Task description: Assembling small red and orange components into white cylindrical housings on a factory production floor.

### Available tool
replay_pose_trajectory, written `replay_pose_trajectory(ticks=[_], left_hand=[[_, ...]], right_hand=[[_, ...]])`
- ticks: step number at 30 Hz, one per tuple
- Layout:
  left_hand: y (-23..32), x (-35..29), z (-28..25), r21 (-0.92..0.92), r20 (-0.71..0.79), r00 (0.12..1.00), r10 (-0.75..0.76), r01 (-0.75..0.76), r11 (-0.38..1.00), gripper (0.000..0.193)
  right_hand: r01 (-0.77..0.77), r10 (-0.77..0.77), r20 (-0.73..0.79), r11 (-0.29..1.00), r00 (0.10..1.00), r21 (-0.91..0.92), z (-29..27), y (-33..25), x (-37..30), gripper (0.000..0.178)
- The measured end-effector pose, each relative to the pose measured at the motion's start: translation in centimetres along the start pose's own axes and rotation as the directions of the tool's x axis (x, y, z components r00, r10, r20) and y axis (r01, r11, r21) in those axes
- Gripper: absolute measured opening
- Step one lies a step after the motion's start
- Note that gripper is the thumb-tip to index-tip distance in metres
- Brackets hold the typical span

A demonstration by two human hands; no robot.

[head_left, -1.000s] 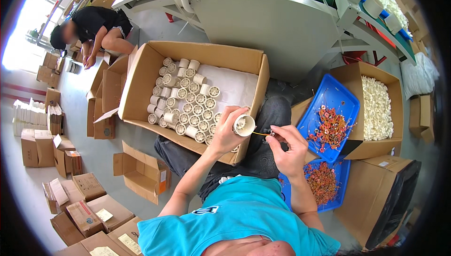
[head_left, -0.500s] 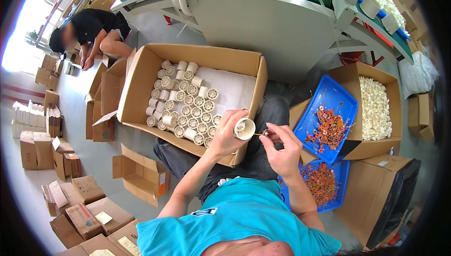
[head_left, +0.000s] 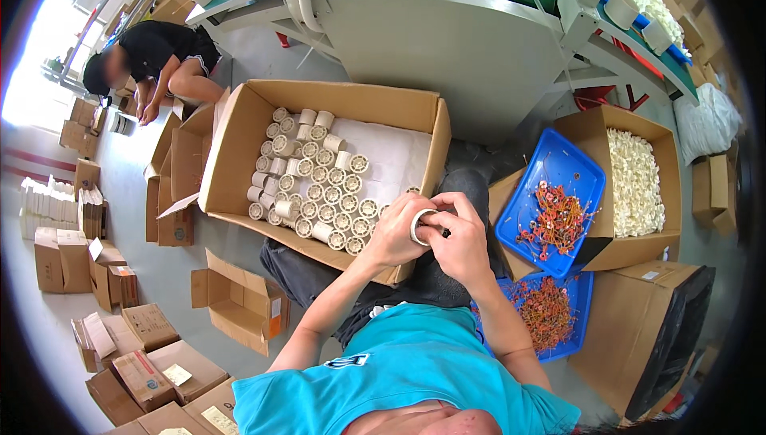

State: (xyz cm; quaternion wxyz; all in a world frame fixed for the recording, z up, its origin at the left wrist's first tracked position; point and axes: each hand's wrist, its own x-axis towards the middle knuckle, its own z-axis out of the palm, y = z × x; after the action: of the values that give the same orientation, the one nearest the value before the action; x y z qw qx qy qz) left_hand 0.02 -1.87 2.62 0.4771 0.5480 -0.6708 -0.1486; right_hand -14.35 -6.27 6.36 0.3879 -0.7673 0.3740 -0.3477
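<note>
My left hand (head_left: 392, 237) is wrapped round a white plastic cup-shaped part (head_left: 414, 228), its open end turned toward my right hand. The fingers of my right hand (head_left: 463, 242) are bent together at the cup's mouth, with the thumb reaching inside the rim. Whatever those fingers hold is hidden. Just left of my hands, a large cardboard box (head_left: 335, 94) holds many similar white round parts (head_left: 327, 172), some upright and some on their sides, on a white sheet.
At right, a blue tray (head_left: 519, 224) holds orange-wired small parts (head_left: 556, 220); another blue tray (head_left: 581, 331) lies below it. A carton of white pieces (head_left: 636, 184) stands beyond. A grey machine (head_left: 447, 52) is ahead. Someone (head_left: 163, 56) crouches far left near cartons (head_left: 243, 299).
My right hand has moved left to the cup, carrying the small metallic part with an orange wire out of sight. The cup has turned, its mouth now facing right.
</note>
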Motion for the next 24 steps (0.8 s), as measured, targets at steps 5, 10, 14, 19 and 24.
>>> replay_pose_trajectory(ticks=[5,10,14,19,24], left_hand=[[0.2,0.1,-0.1,-0.085,-0.003,1.000,-0.011,0.010,0.996,0.044],[-0.1,0.1,0.2,-0.049,0.024,0.999,0.024,-0.023,0.999,0.045],[-0.3,-0.1,0.1,-0.047,0.088,0.996,0.024,-0.020,0.999,0.044],[-0.1,-0.4,0.3,-0.054,0.085,0.994,0.065,-0.061,0.997,0.043],[1.0,0.2,-0.3,0.012,0.036,0.990,0.134,-0.134,0.991,0.045]], right_hand=[[-0.090,0.078,0.094,0.988,0.992,0.127,-1.1,-0.3,0.1,0.020],[-0.116,0.113,0.034,0.987,0.993,0.108,-0.6,-0.3,-0.4,0.020],[-0.051,0.051,0.005,0.996,0.999,0.074,-0.3,0.2,-0.8,0.018],[-0.082,0.084,-0.025,0.995,0.996,0.057,-0.2,0.3,-1.9,0.019],[-0.112,0.130,-0.084,0.975,0.988,0.194,-0.1,0.2,-2.1,0.020]])
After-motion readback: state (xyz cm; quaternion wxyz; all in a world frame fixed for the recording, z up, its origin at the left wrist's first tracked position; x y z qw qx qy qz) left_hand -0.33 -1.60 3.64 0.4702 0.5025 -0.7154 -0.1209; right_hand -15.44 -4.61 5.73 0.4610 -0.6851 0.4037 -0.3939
